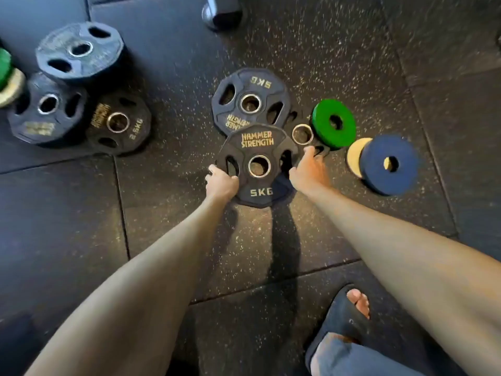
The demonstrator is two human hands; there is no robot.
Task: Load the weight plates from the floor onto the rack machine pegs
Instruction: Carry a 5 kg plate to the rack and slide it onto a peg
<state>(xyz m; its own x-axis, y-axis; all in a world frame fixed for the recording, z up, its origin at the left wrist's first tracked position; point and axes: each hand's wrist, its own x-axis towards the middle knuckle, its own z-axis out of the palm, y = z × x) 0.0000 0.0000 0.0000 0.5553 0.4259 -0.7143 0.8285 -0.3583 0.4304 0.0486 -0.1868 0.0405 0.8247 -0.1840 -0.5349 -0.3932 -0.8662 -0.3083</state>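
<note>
Both hands grip a black rubber-coated 5 kg plate (257, 165) with a many-sided rim, gold lettering and a steel-ringed centre hole. The left hand (221, 183) curls over its left edge, fingers tucked into a grip slot; the right hand (309, 170) closes on the right edge, its fingertips hidden behind the rim. The plate sits near the middle of the speckled rubber floor (339, 63), overlapping the near edge of a second 5 kg plate (250, 100) that lies flat beyond it. A smaller dark plate (302, 134) under the right hand is mostly covered; only its steel ring shows clearly. Right of it lie a smooth green disc (334, 123) and a blue disc (390, 164) resting on a pale one (353, 156). Far left, three more black plates (78, 85) overlap in a heap, with a green and pale stack (6, 77) cut off by the edge. The floor nearer the person is bare, crossed by tile seams. A sandalled foot (349, 313) shows at the near right.
</note>
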